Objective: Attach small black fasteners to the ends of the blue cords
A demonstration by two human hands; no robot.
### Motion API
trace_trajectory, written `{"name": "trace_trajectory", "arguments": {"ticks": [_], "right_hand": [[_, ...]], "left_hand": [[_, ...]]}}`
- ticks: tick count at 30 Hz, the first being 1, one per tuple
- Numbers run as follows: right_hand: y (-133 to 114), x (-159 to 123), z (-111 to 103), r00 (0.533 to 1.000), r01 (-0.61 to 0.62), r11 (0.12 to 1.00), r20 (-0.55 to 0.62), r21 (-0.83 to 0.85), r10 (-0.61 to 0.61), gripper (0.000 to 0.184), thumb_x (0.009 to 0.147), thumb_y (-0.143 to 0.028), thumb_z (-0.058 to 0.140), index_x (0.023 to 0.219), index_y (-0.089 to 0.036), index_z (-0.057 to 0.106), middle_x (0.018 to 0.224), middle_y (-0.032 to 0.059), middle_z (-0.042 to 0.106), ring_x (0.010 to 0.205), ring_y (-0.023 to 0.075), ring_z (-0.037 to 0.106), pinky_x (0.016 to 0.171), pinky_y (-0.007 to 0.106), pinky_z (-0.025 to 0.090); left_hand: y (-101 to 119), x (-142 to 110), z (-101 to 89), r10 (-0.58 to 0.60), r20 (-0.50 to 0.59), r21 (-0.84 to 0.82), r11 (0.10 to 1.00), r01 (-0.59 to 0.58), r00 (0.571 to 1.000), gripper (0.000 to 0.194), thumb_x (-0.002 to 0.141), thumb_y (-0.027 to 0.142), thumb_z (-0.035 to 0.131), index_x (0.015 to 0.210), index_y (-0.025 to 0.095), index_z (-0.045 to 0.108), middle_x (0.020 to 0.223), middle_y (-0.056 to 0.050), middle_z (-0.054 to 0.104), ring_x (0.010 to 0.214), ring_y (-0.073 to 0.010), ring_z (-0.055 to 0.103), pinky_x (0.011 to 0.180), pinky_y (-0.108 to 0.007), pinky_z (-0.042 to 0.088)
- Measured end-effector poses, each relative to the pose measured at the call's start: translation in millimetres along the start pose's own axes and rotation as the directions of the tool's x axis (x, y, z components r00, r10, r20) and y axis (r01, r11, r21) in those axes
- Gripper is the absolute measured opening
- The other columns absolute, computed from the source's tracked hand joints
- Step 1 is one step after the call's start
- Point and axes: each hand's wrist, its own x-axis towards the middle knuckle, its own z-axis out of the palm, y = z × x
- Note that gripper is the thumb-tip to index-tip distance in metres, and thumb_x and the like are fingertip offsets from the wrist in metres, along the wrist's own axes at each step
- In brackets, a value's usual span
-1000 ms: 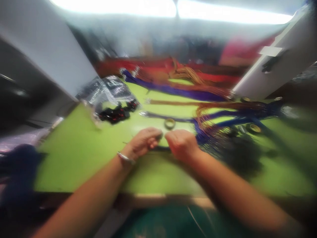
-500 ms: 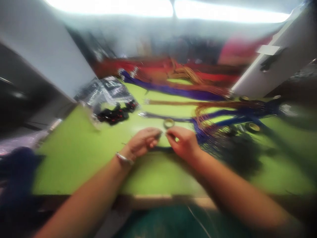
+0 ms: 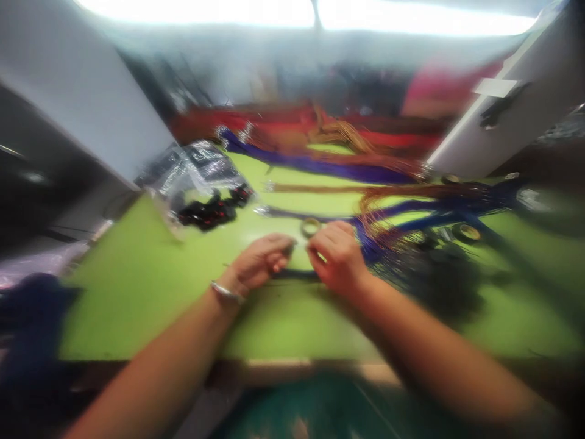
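Note:
Over the middle of the green table [image 3: 150, 292], my left hand [image 3: 262, 259] is closed in a pinch. A small dark piece shows at its fingertips, too blurred to name. My right hand [image 3: 337, 253] is closed close by on the right, its fingertips a short gap from the left ones; what they hold, if anything, is hidden. Just behind the right fingers lies a roll of tape [image 3: 311, 227]. A dark strand [image 3: 297, 275] runs on the table below both hands.
Bundles of blue wires [image 3: 315, 166] and brown wires [image 3: 315, 189] lie across the back. Black connectors [image 3: 214, 210] rest on a clear plastic bag [image 3: 205, 164] at the left. Another tape roll [image 3: 467, 233] and a dark tangle [image 3: 445, 280] are at right. White panels [image 3: 91, 91] flank the table.
My right hand's fingers have curled in and bunched more tightly, and its fingertips have drawn slightly away from the left hand. The left hand has barely moved.

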Motion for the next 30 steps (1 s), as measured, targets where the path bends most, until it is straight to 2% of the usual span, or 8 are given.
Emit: {"name": "trace_trajectory", "arguments": {"ticks": [7, 10, 15, 22, 30], "right_hand": [[-2.1, 0.1, -3.7, 0.994, 0.105, 0.988, 0.039, -0.115, -0.101, 0.025, 0.086, -0.013, 0.042, 0.063, -0.019, 0.050, 0.063, 0.0002, 0.050, 0.072, 0.0141, 0.041, 0.090, 0.032, 0.029], [-1.8, -0.2, -3.5, 0.989, 0.150, 0.979, 0.030, -0.138, -0.147, 0.025, 0.086, -0.010, 0.042, 0.065, -0.020, 0.050, 0.062, -0.0004, 0.050, 0.075, 0.0138, 0.042, 0.094, 0.032, 0.028], [-1.1, -2.5, -1.7, 0.991, 0.135, 0.983, 0.037, -0.125, -0.131, 0.023, 0.086, -0.009, 0.043, 0.067, -0.020, 0.052, 0.065, -0.0002, 0.053, 0.080, 0.0137, 0.044, 0.097, 0.034, 0.027], [-1.2, -3.3, -1.2, 0.990, 0.138, 0.981, 0.042, -0.137, -0.133, 0.021, 0.086, -0.010, 0.044, 0.071, -0.021, 0.053, 0.067, -0.0001, 0.055, 0.086, 0.0143, 0.045, 0.100, 0.035, 0.026], [-3.4, -2.2, -0.6, 0.991, 0.137, 0.981, 0.015, -0.140, -0.137, 0.023, 0.086, -0.009, 0.042, 0.067, -0.020, 0.051, 0.066, 0.0006, 0.054, 0.083, 0.0148, 0.044, 0.098, 0.034, 0.027]], "left_hand": [[-3.8, 1.1, -1.4, 0.041, 0.026, 0.039, 0.998, -0.042, 0.999, 0.027, 0.068, 0.028, 0.074, 0.086, 0.011, 0.063, 0.065, 0.000, 0.054, 0.046, -0.0019, 0.045, 0.039, -0.011, 0.036], [-3.3, 0.6, -0.6, 0.026, 0.027, 0.054, 0.998, -0.027, 0.999, 0.026, 0.068, 0.029, 0.074, 0.082, 0.011, 0.061, 0.062, 0.002, 0.052, 0.041, -0.0009, 0.042, 0.036, -0.011, 0.033], [-0.6, -0.8, 1.6, -0.004, 0.001, 0.030, 1.000, 0.004, 1.000, 0.024, 0.068, 0.027, 0.073, 0.078, 0.010, 0.059, 0.059, 0.002, 0.049, 0.038, -0.0008, 0.041, 0.031, -0.010, 0.025], [-2.2, 1.6, -3.1, -0.019, -0.004, -0.056, 0.998, 0.019, 1.000, 0.019, 0.069, 0.023, 0.072, 0.077, 0.010, 0.060, 0.059, 0.001, 0.049, 0.040, -0.0008, 0.039, 0.030, -0.010, 0.023], [-4.0, 0.6, 0.5, 0.026, 0.023, 0.090, 0.996, -0.028, 0.999, 0.024, 0.070, 0.030, 0.072, 0.077, 0.012, 0.057, 0.058, 0.002, 0.050, 0.038, -0.0011, 0.041, 0.032, -0.011, 0.026]]}}
